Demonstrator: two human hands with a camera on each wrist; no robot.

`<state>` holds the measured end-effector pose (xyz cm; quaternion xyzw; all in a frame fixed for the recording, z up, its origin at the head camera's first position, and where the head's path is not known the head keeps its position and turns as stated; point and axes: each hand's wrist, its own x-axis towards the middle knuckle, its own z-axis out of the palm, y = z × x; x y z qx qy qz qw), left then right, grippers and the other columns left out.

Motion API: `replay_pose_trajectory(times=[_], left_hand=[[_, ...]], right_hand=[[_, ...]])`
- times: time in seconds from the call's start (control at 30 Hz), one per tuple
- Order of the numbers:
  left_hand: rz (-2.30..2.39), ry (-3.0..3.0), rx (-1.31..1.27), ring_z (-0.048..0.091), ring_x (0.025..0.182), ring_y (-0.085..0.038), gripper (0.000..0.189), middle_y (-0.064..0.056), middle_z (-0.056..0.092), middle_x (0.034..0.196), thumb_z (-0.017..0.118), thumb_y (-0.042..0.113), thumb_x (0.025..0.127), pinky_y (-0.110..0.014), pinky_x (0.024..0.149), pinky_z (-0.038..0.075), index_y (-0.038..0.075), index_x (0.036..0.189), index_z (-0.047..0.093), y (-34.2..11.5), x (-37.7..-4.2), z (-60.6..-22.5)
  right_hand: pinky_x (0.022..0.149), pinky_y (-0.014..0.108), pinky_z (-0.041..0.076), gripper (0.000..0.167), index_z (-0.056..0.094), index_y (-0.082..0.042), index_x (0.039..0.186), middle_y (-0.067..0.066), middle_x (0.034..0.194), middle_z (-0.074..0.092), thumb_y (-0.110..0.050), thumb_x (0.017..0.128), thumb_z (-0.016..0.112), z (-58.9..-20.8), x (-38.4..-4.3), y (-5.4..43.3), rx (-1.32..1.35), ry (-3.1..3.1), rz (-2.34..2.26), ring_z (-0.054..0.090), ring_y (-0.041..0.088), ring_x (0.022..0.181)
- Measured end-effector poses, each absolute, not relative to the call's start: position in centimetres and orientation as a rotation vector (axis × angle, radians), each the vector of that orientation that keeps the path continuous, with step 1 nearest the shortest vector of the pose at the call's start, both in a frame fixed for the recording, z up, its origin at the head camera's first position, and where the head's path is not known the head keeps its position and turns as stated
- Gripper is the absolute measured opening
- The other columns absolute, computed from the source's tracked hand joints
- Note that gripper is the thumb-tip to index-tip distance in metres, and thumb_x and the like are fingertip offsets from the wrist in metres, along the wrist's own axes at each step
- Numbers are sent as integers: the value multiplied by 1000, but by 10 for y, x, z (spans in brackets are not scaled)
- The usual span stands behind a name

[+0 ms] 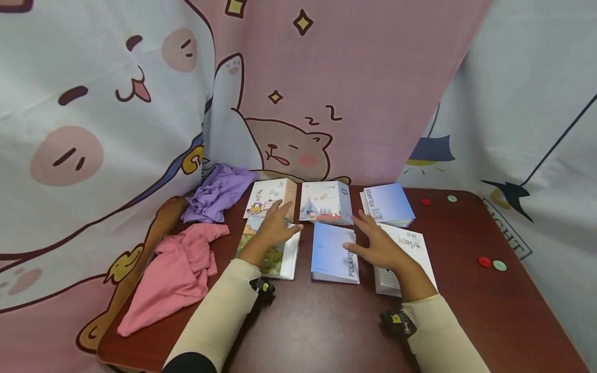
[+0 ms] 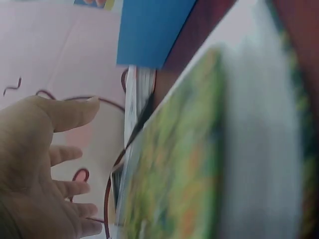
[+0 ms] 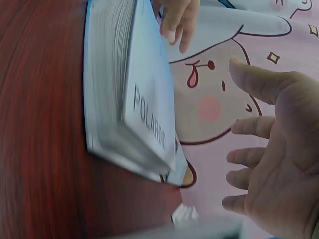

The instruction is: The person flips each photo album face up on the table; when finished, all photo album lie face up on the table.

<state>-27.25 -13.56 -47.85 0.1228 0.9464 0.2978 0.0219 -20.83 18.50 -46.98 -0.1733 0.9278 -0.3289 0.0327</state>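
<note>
My left hand (image 1: 274,228) hovers with spread fingers above a photo album with a green landscape cover (image 1: 275,257); it grips nothing. In the left wrist view that album (image 2: 174,149) looms close, blurred, beside the hand (image 2: 45,159). My right hand (image 1: 379,247) is held over the gap between a blue POLAROID album (image 1: 332,254) and a white album (image 1: 410,243), fingers apart and holding nothing. Thick page edges of the blue album (image 3: 107,74) show in the right wrist view, with the right hand (image 3: 279,144) away from it.
Behind lie two illustrated albums (image 1: 270,194) (image 1: 324,199) and another blue POLAROID album (image 1: 391,201). Purple cloth (image 1: 219,191) and pink cloth (image 1: 179,269) are crumpled at left. Red discs (image 1: 484,261) and green discs (image 1: 499,266) lie at right. Printed curtains (image 1: 373,77) border the table.
</note>
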Motion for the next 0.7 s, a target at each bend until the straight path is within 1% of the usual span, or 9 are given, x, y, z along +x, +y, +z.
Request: replay_pose_trajectory(times=[0.07,0.17,0.23,0.33,0.4,0.47,0.57,0.63,0.7], left_hand=[[903,2919,361,19,168,-49,84,-25,20,180,75,39,103,-69,129,33,13,172,35,-144,-281,-478],[875,2914,364,17,169,-49,82,-27,19,180,75,34,101,-69,131,29,12,171,38,-155,-294,-477],[830,2925,393,19,168,-49,80,-28,21,180,73,30,99,-68,132,28,11,170,40,-161,-302,-476],[736,2953,450,25,166,-51,79,-30,25,178,71,28,95,-67,133,27,9,167,44,-167,-313,-478],[688,2962,465,26,164,-55,78,-31,27,177,70,29,95,-69,132,26,9,166,45,-169,-318,-481],[665,2959,444,25,163,-59,76,-29,27,178,71,30,97,-73,131,25,12,166,47,-170,-321,-482],[650,2940,375,18,163,-64,72,-22,24,181,71,34,100,-80,128,21,19,167,48,-172,-324,-485],[635,2927,334,15,163,-64,70,-18,23,182,69,37,103,-82,126,20,25,168,47,-173,-325,-486],[596,2921,328,15,164,-63,67,-16,23,183,66,39,106,-82,126,20,28,169,45,-174,-326,-488]], right_hand=[[126,82,20,89,36,-4,170,28,181,19,-45,101,75,-470,-211,175,-535,2850,-1026,16,56,167],[125,84,18,88,36,-7,171,27,181,17,-45,102,75,-471,-217,162,-523,2837,-1029,11,54,168],[124,86,17,88,35,-9,172,26,182,16,-46,102,75,-471,-221,154,-504,2829,-1013,10,54,169],[122,87,21,88,36,-9,171,25,182,17,-47,102,74,-474,-229,145,-502,2837,-970,13,56,167],[124,85,20,86,37,-7,170,27,181,20,-46,102,74,-473,-235,138,-524,2846,-940,16,57,166],[127,82,18,84,40,-6,169,29,180,22,-45,102,74,-472,-240,131,-550,2850,-922,16,58,166],[130,79,13,82,42,-4,168,30,179,23,-43,102,74,-468,-247,123,-582,2839,-904,13,58,167],[130,79,13,83,42,-4,168,29,179,22,-44,103,73,-466,-250,118,-586,2829,-892,11,57,167],[130,79,14,84,40,-4,168,29,180,21,-46,103,72,-463,-253,114,-587,2821,-880,9,56,168]])
